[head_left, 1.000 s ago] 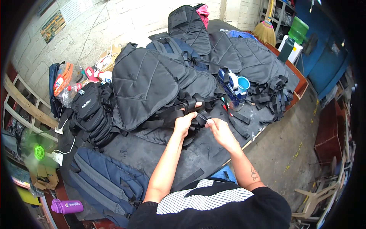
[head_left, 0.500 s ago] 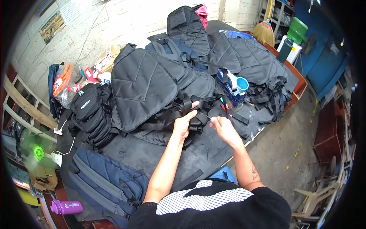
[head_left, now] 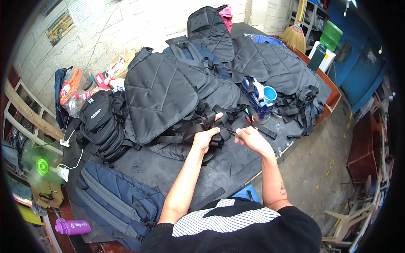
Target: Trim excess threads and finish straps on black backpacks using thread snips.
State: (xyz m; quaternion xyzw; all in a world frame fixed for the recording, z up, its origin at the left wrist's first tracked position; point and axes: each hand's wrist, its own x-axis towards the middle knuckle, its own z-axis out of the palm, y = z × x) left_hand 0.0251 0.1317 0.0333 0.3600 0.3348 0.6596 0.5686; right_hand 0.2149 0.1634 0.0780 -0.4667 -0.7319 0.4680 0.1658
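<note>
My left hand point(head_left: 205, 138) grips a bunch of black webbing straps point(head_left: 195, 131) at the front edge of the piled backpacks. Just to its right, my right hand point(head_left: 253, 141) is closed in a pinch, palm down, over the dark table. A thin dark piece runs between the fingertips of both hands; whether it is a thread, a strap end or a slim tool, I cannot make out. The large black padded backpack panel point(head_left: 162, 90) that lies behind my left hand has stitched V lines.
More black backpacks point(head_left: 282, 65) cover the back of the table point(head_left: 168, 175). Near my right hand stands a clear container point(head_left: 262, 110) with a blue cup and tape rolls. A navy backpack point(head_left: 120, 200) and a purple bottle point(head_left: 72, 227) lie front left. A small black bag point(head_left: 99, 120) stands left.
My right hand has shifted slightly right and down and turned more palm-down, with a thin dark piece now showing at its fingertips. My left hand stays on the straps.
</note>
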